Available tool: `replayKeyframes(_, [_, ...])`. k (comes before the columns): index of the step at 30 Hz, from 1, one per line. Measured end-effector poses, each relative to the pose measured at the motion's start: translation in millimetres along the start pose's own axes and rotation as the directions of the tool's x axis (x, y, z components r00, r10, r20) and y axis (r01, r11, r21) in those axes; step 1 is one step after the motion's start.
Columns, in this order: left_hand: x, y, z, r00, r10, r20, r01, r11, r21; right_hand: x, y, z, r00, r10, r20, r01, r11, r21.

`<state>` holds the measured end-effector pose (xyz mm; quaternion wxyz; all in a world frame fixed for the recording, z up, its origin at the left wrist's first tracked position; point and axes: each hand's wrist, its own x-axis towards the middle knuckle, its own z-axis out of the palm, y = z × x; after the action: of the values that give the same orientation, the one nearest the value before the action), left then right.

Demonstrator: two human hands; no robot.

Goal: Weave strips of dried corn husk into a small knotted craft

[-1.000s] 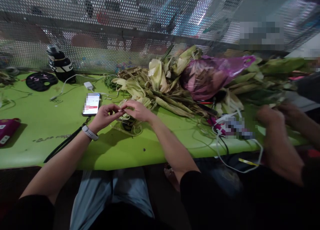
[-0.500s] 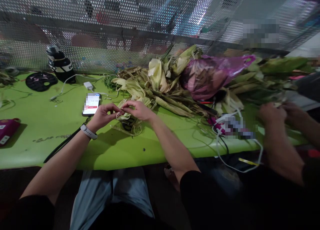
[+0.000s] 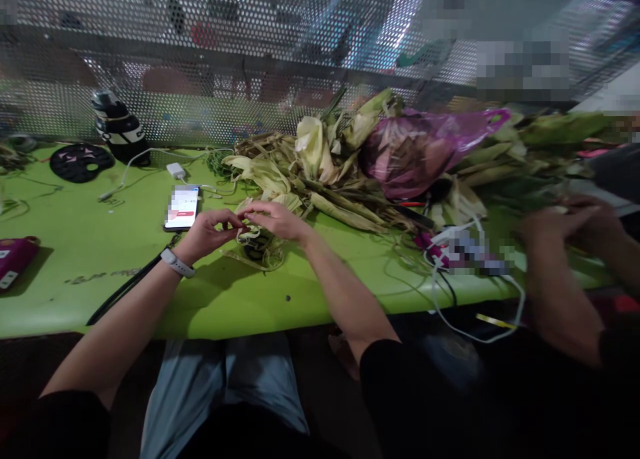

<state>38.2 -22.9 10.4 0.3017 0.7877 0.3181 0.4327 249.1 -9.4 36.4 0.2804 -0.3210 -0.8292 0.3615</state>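
Note:
My left hand (image 3: 210, 235) and my right hand (image 3: 276, 220) meet above the green table, fingertips pinched close together. Between them is a thin, pale strip of corn husk (image 3: 249, 233), partly covered by the fingers. Just below lie loose husk strips (image 3: 273, 259), curled around a small dark object (image 3: 255, 247) whose kind I cannot make out. Behind my right hand, a large heap of dried corn husks (image 3: 345, 214) spreads over the table. Beside my left hand lies a phone (image 3: 183, 208) with a lit screen and a black strap.
A dark bottle (image 3: 123, 131), a black openwork disc (image 3: 80, 162) and a white charger (image 3: 175, 170) stand or lie left. A purple box (image 3: 15, 262) lies at the far left. Rightward are a pink plastic bag (image 3: 415, 156), white cables (image 3: 435, 292) and another person's hands (image 3: 560, 222).
My fingers have shifted slightly along the husk strip, while both my arms stay nearly in place. The other person's hands have moved a little to the right.

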Motion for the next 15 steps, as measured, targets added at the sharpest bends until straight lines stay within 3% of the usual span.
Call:
replayKeyframes(7, [-0.3,2.2,0.1,0.998,-0.045,-0.053,0.041,0.997,-0.068,0.7,5.2,0.2,1.0,0.01,-0.022,-0.011,0.999,-0.045])
replayKeyframes(10, [1.1,4.0,0.1,0.987,-0.15,-0.056,0.138,0.975,-0.176,3.2,9.3,2.2,0.993,-0.044,-0.107,0.032,0.994,-0.106])
replayKeyframes(15, [5.4,1.2,-2.7,0.934,-0.355,-0.039,0.309,0.858,-0.409,4.4,10.3,4.2,0.953,-0.171,-0.251,0.122,0.973,-0.198])
